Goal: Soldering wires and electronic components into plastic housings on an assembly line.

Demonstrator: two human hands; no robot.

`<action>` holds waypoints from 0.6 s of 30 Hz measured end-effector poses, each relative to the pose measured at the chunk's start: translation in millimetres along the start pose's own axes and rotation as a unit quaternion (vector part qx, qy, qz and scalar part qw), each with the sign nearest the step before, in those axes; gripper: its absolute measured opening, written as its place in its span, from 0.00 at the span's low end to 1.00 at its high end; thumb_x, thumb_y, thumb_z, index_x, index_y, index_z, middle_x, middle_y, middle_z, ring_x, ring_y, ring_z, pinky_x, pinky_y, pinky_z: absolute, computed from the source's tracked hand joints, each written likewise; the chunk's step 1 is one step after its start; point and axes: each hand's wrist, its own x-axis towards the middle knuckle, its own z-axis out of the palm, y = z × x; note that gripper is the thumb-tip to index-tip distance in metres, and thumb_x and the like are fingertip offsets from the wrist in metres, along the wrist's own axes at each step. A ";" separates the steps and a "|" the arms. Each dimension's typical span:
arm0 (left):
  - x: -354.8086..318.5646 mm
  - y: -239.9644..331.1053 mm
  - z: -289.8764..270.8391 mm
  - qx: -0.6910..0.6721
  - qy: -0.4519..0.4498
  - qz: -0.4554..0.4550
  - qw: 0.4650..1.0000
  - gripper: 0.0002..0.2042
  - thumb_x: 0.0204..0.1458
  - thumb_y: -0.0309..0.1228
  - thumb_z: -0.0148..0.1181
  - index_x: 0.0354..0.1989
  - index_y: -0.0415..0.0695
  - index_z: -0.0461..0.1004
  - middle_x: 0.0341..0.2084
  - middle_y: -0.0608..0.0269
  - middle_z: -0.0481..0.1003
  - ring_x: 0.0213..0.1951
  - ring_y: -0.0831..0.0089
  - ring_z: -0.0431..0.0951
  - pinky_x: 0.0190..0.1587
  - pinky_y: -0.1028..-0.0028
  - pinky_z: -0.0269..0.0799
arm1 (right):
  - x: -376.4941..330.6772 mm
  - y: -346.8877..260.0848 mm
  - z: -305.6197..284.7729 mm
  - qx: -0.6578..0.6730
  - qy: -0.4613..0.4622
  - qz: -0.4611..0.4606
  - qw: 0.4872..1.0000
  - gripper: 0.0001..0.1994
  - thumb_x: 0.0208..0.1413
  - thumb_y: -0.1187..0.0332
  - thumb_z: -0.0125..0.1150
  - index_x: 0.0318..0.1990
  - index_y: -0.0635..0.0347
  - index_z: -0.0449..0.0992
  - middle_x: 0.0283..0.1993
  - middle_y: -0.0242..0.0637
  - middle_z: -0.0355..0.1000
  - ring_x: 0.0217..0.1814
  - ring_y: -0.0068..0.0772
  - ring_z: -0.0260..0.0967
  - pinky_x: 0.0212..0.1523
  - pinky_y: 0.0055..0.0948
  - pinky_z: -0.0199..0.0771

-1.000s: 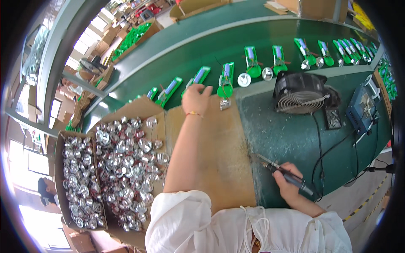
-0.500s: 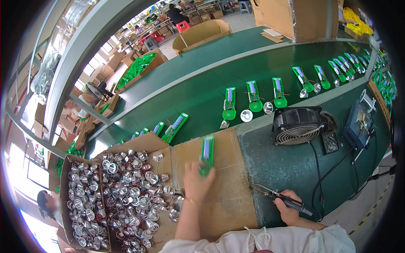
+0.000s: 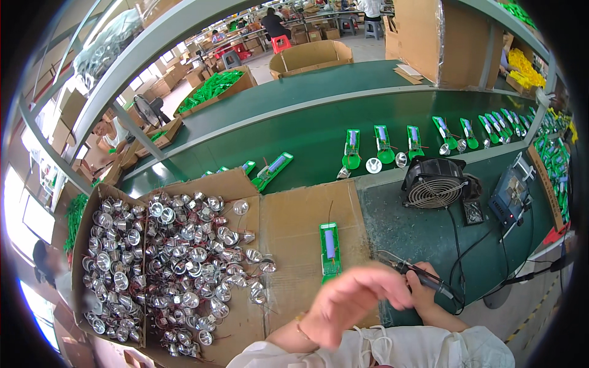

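Observation:
A green plastic housing with a circuit board and a purple cylindrical battery (image 3: 330,244) lies on the cardboard sheet (image 3: 288,214) in front of me, a thin wire pointing away from its far end. My left hand (image 3: 356,297) hovers over its near end, empty, with fingers stretched toward the right and hiding that end. On the right, my right hand (image 3: 422,287) grips a black-handled soldering iron (image 3: 437,283). Its thin metal tip points left, near the cardboard's right edge. The left fingertips come close to the right hand; whether they touch is unclear.
Cardboard boxes (image 3: 147,245) of silvery reflector cups (image 3: 196,254) fill the left. A black fan (image 3: 434,184) and a blue soldering device (image 3: 510,193) stand right, with cables on the green bench. Beyond, green housings (image 3: 351,150) line a belt (image 3: 294,132). A person sits far left.
The green housing, in my left hand before, now lies on the cardboard. My left hand has let go and moved right, toward my right hand. The view has shifted slightly.

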 end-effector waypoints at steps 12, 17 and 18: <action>5.8 15.8 27.1 -0.518 -0.106 0.081 0.845 0.49 0.44 0.64 0.48 0.54 0.21 0.52 0.38 0.29 0.67 0.45 0.41 0.69 0.50 0.54 0.63 | -3.9 -5.4 0.5 0.002 0.013 -0.026 1.000 0.09 0.49 0.69 0.58 0.29 0.64 0.67 0.26 0.36 0.67 0.24 0.22 0.65 0.27 0.20 0.66; 16.7 13.7 19.6 -0.482 -0.143 0.108 0.857 0.48 0.46 0.65 0.43 0.54 0.22 0.54 0.36 0.37 0.69 0.39 0.54 0.71 0.45 0.62 0.65 | -4.1 -1.6 -4.3 -0.021 -0.016 -0.046 0.999 0.10 0.49 0.68 0.59 0.31 0.65 0.66 0.28 0.38 0.66 0.25 0.23 0.65 0.28 0.20 0.66; 18.0 14.5 16.9 -0.483 -0.143 0.109 0.857 0.48 0.46 0.65 0.43 0.54 0.22 0.54 0.36 0.37 0.69 0.39 0.54 0.71 0.45 0.62 0.65 | -3.8 -1.6 -3.4 -0.022 -0.017 -0.045 0.999 0.10 0.49 0.68 0.59 0.31 0.65 0.66 0.28 0.38 0.66 0.25 0.23 0.65 0.28 0.20 0.66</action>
